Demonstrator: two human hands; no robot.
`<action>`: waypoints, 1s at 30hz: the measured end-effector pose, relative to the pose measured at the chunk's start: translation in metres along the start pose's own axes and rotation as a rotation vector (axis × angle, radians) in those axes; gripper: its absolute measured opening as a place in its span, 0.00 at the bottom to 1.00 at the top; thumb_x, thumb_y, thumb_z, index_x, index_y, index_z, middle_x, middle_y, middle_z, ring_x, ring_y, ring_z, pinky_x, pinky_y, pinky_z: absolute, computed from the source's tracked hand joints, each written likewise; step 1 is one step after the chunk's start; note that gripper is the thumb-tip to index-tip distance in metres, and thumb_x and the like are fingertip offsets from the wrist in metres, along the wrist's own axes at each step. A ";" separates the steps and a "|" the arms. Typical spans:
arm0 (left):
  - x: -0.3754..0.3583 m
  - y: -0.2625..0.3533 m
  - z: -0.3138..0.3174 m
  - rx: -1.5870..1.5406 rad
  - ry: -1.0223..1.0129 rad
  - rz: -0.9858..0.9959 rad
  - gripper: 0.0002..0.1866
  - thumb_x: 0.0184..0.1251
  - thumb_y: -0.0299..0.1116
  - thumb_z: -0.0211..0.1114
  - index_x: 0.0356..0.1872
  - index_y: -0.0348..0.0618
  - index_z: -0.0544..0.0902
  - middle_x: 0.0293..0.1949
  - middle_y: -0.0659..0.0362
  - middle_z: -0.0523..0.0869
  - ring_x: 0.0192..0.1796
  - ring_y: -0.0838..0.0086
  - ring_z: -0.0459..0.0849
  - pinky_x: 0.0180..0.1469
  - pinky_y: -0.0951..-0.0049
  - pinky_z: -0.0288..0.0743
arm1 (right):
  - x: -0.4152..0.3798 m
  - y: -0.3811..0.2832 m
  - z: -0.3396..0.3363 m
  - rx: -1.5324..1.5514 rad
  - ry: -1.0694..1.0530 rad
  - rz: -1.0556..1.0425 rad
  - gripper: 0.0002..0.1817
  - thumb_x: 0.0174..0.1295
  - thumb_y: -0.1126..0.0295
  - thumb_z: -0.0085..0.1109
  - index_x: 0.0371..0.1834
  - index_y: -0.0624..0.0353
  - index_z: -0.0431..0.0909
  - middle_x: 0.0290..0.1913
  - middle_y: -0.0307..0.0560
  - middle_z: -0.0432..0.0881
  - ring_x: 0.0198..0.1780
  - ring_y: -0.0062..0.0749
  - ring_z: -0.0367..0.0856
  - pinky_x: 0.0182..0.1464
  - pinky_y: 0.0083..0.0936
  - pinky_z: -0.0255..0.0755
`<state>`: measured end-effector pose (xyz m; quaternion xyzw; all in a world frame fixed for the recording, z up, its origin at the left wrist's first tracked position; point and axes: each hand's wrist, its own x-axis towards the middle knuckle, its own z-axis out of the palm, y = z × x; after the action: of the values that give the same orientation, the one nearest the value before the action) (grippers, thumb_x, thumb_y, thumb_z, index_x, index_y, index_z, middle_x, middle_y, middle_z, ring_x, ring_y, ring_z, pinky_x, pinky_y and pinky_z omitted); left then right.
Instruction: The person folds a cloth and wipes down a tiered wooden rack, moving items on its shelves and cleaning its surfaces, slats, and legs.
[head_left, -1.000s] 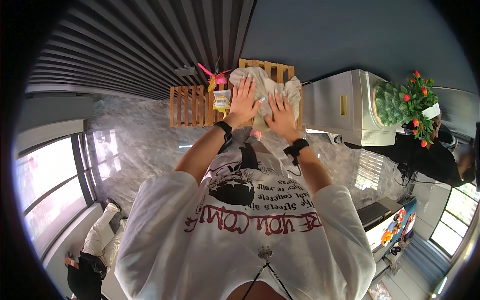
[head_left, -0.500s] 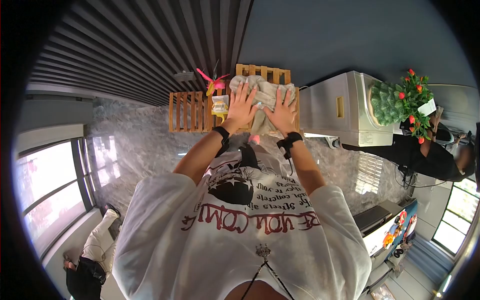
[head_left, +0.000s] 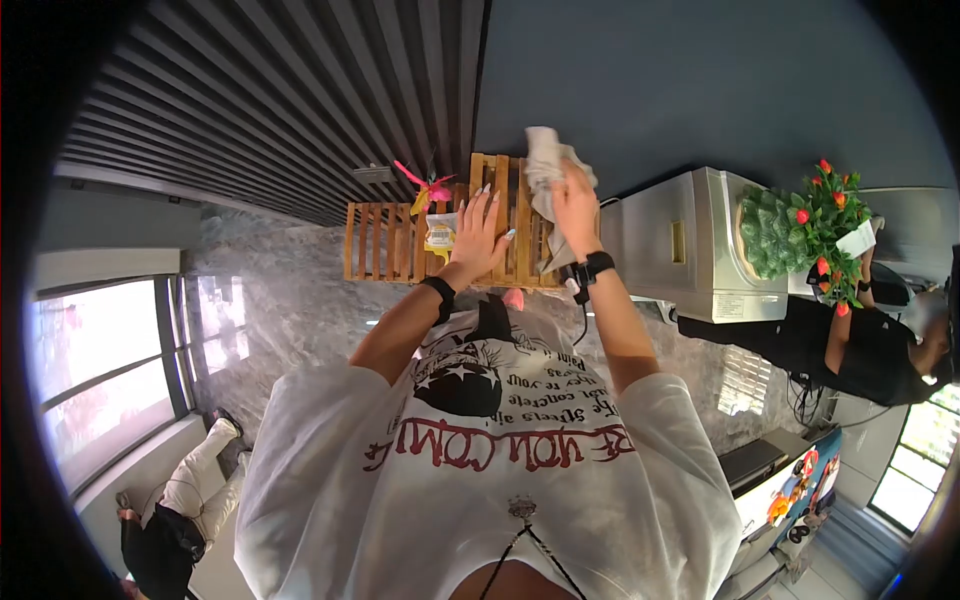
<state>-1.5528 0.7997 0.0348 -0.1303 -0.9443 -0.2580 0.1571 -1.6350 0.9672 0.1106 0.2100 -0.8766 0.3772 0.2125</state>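
A slatted wooden rack (head_left: pixel 519 240) stands against the dark wall in front of me. Flat on its slats lies my left hand (head_left: pixel 478 232), fingers spread and holding nothing. My right hand (head_left: pixel 574 212) is closed on a light beige cloth (head_left: pixel 546 165), bunched at the rack's right side, with part of it hanging down below the hand. Just left of my left hand sits a small yellow-and-white packet with a label (head_left: pixel 440 236). Behind the packet is a pink artificial flower (head_left: pixel 430 190).
A silver metal cabinet (head_left: pixel 660 235) stands right of the rack, with a potted plant with red buds (head_left: pixel 800 230) on it. A person in black (head_left: pixel 850 345) is at the far right. Another person (head_left: pixel 185 510) sits at lower left near the window.
The cloth was spread under both hands on the rack. Now my right hand has gathered it up toward the right and back, baring the slats; my left hand rests on the wood.
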 end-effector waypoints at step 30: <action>0.001 -0.006 0.014 -0.300 -0.076 -0.382 0.32 0.55 0.23 0.46 0.65 0.36 0.51 0.68 0.51 0.48 0.67 0.54 0.53 0.64 0.65 0.57 | -0.075 0.015 -0.005 0.357 -0.566 0.562 0.20 0.61 0.55 0.48 0.37 0.64 0.76 0.24 0.49 0.77 0.27 0.32 0.75 0.34 0.28 0.68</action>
<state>-1.5587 0.8025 0.0212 0.0190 -0.9083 -0.4151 0.0487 -1.5805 0.9963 0.0655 0.0919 -0.8446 0.4934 -0.1865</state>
